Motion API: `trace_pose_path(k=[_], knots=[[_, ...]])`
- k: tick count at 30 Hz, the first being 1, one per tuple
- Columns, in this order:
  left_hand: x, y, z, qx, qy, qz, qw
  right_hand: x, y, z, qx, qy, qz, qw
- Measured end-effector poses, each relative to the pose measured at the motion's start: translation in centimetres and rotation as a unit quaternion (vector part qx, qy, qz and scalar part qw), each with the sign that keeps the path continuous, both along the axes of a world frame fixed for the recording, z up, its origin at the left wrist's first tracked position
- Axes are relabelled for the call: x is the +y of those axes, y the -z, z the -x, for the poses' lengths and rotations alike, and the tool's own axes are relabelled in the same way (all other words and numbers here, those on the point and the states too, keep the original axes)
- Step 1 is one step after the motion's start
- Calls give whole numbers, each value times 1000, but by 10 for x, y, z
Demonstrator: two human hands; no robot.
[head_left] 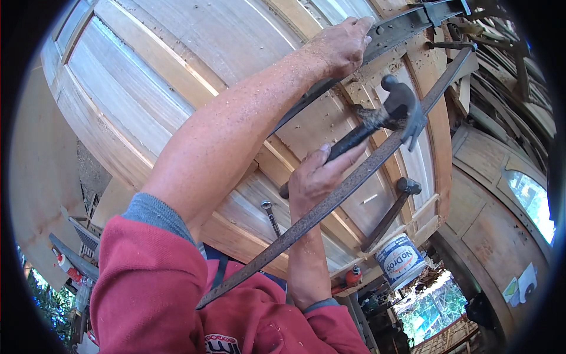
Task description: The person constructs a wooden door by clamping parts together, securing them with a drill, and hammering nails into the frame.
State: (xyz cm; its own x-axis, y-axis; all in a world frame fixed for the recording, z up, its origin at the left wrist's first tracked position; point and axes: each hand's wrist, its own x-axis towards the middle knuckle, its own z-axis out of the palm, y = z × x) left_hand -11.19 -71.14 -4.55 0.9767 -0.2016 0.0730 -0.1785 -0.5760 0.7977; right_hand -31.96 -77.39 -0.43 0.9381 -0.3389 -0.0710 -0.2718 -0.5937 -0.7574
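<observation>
My left hand (345,47) reaches over the wooden panelled door and is closed around a dark steel bar (407,30) lying across it. In my right hand (315,180) is a claw hammer (356,138), gripped by its black handle with the head raised. The hammer head overlaps a long rusty clamp bar (330,200) that slants from my body to the far right corner of the door (159,59). Whether head and clamp touch, I cannot tell. A second hammer (392,212) with a wooden handle rests near the right edge. Closer to me lies a wrench (270,217).
A white and blue bucket (401,259) stands beyond the door's near right edge, with a red bottle (354,275) beside it. Stacked timber strips (507,100) fill the far right. A wooden panel with an arched opening (495,206) stands at right. Wood shavings dot the door.
</observation>
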Motion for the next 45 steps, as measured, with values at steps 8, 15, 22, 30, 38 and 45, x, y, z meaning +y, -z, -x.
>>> trace_pose_path(k=[8, 15, 22, 30, 38, 45], knots=[[-1, -7, -1, 30, 7, 4, 1000, -3, 4, 6, 8, 9, 9, 1000], [3, 1, -5, 0, 9, 22, 1000, -2, 3, 0, 28, -13, 21, 999], [-2, 8, -4, -7, -20, 29, 999, 2, -1, -2, 18, 4, -22, 1000], [4, 4, -2, 1, 4, 7, 1000, 10, -4, 6, 4, 20, -41, 999], [10, -29, 10, -102, 39, 60, 992, -35, 11, 91, -4, -165, 57, 985], [1, -135, 105, -162, -23, 127, 978, -120, -37, 222, 124, -242, 143, 951]])
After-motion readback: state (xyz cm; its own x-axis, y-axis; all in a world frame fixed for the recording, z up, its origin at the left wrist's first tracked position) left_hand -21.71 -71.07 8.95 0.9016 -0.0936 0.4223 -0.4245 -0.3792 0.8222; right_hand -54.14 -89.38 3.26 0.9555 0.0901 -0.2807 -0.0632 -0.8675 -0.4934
